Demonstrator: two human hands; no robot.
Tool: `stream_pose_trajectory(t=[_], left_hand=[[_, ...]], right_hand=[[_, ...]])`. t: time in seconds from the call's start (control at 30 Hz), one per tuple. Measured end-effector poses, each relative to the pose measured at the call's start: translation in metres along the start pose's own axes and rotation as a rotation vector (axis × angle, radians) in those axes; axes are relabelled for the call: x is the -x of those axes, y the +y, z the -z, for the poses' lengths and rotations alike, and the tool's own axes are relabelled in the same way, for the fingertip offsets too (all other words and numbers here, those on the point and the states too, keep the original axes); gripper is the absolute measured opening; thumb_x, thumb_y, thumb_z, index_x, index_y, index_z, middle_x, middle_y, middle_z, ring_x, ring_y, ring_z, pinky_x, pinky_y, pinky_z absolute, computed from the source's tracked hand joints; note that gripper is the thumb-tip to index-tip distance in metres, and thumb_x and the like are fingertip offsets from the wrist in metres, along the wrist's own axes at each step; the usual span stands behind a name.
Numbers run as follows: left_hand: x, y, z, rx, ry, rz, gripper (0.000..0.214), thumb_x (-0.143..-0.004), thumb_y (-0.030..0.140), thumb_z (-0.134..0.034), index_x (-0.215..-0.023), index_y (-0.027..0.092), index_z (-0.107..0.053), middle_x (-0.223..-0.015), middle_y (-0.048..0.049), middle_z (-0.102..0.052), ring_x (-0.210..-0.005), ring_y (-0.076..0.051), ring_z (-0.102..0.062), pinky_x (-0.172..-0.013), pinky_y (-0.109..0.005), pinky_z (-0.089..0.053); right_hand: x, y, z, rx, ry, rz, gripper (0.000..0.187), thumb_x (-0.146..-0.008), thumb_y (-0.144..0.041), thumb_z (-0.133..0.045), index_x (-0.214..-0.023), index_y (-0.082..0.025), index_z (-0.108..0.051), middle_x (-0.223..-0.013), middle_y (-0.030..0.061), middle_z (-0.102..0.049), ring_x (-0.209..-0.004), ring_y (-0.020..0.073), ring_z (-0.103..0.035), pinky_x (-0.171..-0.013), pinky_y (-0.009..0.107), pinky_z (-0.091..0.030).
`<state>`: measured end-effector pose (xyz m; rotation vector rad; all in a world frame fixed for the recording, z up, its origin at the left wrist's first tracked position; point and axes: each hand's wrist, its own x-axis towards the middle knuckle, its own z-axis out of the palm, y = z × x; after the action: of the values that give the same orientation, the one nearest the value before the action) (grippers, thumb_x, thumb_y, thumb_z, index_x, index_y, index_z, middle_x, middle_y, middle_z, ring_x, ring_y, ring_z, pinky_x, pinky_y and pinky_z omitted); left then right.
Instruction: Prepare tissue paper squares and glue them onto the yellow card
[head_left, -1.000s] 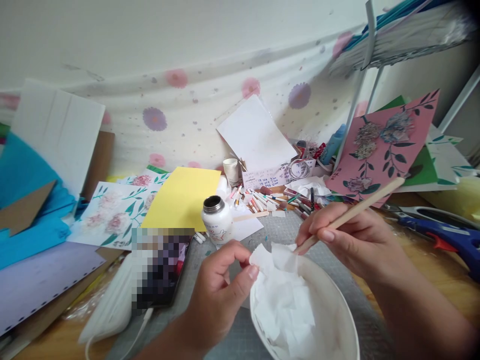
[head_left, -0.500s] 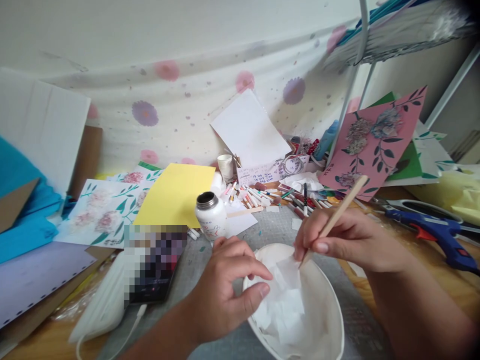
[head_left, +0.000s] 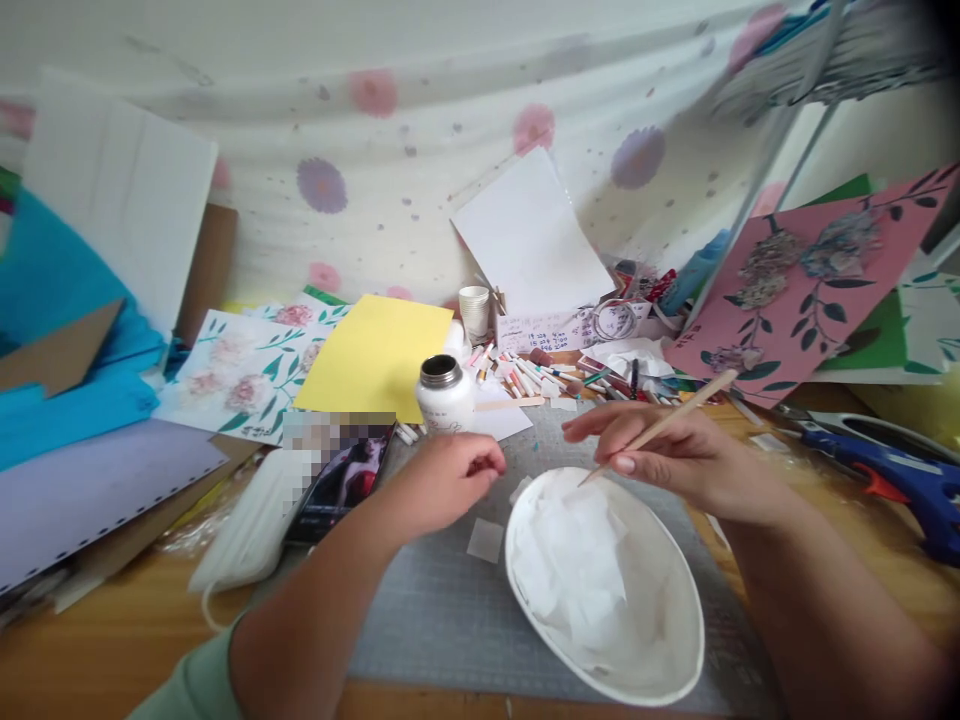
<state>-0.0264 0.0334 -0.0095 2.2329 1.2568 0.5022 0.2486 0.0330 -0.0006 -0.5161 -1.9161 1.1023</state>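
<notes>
A white oval bowl [head_left: 675,620] lined with pieces of white tissue paper [head_left: 577,560] lies on a grey cutting mat [head_left: 442,620]. My right hand [head_left: 682,460] pinches a thin wooden stick [head_left: 671,420], its tip just above the bowl's far rim. My left hand [head_left: 446,480] is curled closed left of the bowl, over the mat. What its fingers hold is hidden. A small square of paper [head_left: 486,540] lies on the mat beside the bowl. A white glue bottle [head_left: 444,395] with its cap off stands just beyond my left hand.
A phone [head_left: 341,475] lies left of the mat, next to a white face mask [head_left: 247,525]. A yellow sheet [head_left: 375,355], flower prints, blue paper [head_left: 52,400] and several markers [head_left: 525,375] crowd the back. A blue glue gun [head_left: 892,480] lies right. A pink flowered card [head_left: 810,280] leans at right.
My left hand has left the bowl and drawn back to the left over the mat. A small paper square now lies beside the bowl. The stick has lifted from the tissue.
</notes>
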Motion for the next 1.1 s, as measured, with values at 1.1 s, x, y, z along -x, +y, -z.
stream_pose_trajectory(t=[1.1], left_hand=[[0.006,0.014,-0.011,0.721,0.227,0.055,0.029,-0.075,0.028,-0.070,-0.102,0.019,-0.063,-0.085,-0.0010,-0.059,-0.083,-0.018,-0.056,-0.077,-0.031,-0.043]], right_hand=[[-0.008,-0.003,-0.026,0.284,-0.085,-0.049,0.011,-0.093,-0.021,-0.064,-0.086,-0.014,-0.070,-0.091,0.0103,-0.072,-0.087,0.0197,-0.069,-0.077,0.032,-0.055]])
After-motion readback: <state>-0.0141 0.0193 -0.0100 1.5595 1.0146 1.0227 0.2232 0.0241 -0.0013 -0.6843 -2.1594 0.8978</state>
